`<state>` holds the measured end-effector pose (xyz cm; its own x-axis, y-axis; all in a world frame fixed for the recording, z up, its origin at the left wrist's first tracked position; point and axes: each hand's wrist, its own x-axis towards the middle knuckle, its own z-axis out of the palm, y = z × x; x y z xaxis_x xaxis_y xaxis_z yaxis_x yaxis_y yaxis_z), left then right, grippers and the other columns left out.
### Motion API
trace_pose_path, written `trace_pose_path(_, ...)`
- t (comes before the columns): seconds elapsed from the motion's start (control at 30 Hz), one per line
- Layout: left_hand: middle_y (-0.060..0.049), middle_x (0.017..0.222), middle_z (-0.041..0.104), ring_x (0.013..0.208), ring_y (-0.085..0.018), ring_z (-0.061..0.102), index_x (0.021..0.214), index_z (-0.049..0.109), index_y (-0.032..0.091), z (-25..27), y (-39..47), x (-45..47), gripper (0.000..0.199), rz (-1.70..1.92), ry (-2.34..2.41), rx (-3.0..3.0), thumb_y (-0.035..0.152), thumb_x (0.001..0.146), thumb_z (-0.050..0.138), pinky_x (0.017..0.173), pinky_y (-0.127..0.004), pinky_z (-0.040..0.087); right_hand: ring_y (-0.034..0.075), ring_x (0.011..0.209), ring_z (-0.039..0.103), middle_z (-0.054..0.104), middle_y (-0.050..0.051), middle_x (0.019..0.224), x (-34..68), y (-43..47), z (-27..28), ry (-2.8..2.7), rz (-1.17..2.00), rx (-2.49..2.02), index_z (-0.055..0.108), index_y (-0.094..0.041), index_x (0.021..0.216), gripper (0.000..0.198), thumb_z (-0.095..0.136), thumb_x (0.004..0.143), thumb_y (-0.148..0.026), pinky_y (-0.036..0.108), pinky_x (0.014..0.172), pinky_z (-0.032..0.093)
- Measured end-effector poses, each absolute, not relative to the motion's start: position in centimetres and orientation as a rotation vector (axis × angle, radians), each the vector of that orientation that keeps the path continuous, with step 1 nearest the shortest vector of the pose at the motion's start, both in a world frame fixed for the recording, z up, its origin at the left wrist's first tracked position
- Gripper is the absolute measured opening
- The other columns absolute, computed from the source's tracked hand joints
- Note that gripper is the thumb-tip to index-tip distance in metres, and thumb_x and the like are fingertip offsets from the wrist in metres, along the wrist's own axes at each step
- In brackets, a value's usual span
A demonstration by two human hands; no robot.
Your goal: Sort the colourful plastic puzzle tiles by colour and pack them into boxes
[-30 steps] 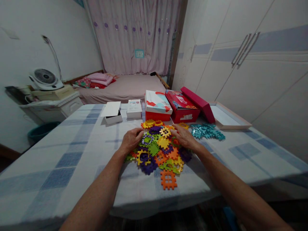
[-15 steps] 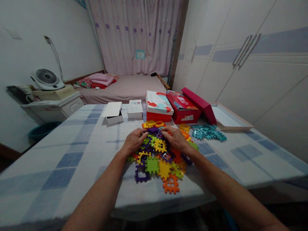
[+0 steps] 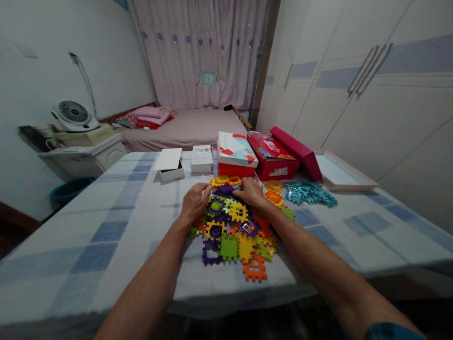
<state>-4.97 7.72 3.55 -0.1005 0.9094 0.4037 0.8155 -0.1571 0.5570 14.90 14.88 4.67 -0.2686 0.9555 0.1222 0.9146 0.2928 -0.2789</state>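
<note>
A heap of interlocking plastic building tiles (image 3: 228, 248) in yellow, green, purple and orange lies on the table in front of me. My left hand (image 3: 195, 202) rests at the heap's left edge, its fingers bent and close together; what they hold, if anything, is hidden. Over the far right part of the heap is my right hand (image 3: 252, 192), thumb and fingers bent but apart, touching tiles near a purple one (image 3: 224, 190). A yellow window-shaped tile (image 3: 239, 212) lies between the hands. An orange window tile (image 3: 255, 268) is at the near end.
Teal tiles (image 3: 311, 194) form a separate pile at right. Along the back stand a white box with raised lid (image 3: 171, 173), a small white box (image 3: 201, 159), a red-and-white box (image 3: 236, 169), a red box (image 3: 278, 167), a tilted dark-red lid (image 3: 300, 153) and a shallow tray (image 3: 350, 188).
My hands have moved apart: the left has drawn back left from the heap's middle, the right has shifted toward the heap's far side. More tiles between them show. The view has shifted slightly.
</note>
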Motion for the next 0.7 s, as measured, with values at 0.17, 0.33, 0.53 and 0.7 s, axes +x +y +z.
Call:
trace_pose_path(0.17,-0.010,0.104,0.068,0.100,-0.021,0.060,0.101,0.066,0.015,4.6,7.0,-4.1,0.035,1.207,1.912,2.083,0.034,0.091,0.039,0.093,-0.036,0.045,0.027,0.104,0.056,0.064,0.011,0.109,15.3,15.5,4.5,-2.282,0.272,-1.721,0.059,-0.017,0.108,0.040,0.059,0.076,-0.041,0.038,0.084,0.040)
trace_pose_path(0.33,-0.009,0.124,0.060,0.117,-0.023,0.052,0.118,0.060,0.022,6.4,3.1,0.1,0.039,0.963,1.406,2.575,0.043,0.086,0.051,0.103,-0.041,0.038,0.027,0.106,0.056,0.066,0.011,0.110,15.5,15.3,4.8,-2.359,0.247,-1.668,0.065,-0.019,0.106,0.033,0.053,0.080,-0.035,0.038,0.084,0.040)
trace_pose_path(0.53,-0.010,0.141,0.047,0.132,-0.033,0.038,0.123,0.056,0.029,5.0,1.1,1.5,0.051,0.487,1.379,2.751,0.056,0.080,0.055,0.107,-0.060,0.026,0.030,0.114,0.051,0.059,0.013,0.124,15.9,14.8,4.8,-2.469,0.235,-1.562,0.063,-0.019,0.113,0.039,0.051,0.082,-0.039,0.042,0.089,0.039)
trace_pose_path(0.7,-0.012,0.132,0.054,0.122,-0.028,0.050,0.117,0.061,0.023,3.8,3.5,-1.7,0.036,0.709,1.792,2.534,0.039,0.086,0.051,0.102,-0.049,0.038,0.030,0.120,0.047,0.056,0.013,0.129,16.1,15.0,4.9,-2.472,0.326,-1.540,0.056,-0.019,0.125,0.049,0.056,0.079,-0.036,0.042,0.091,0.039)
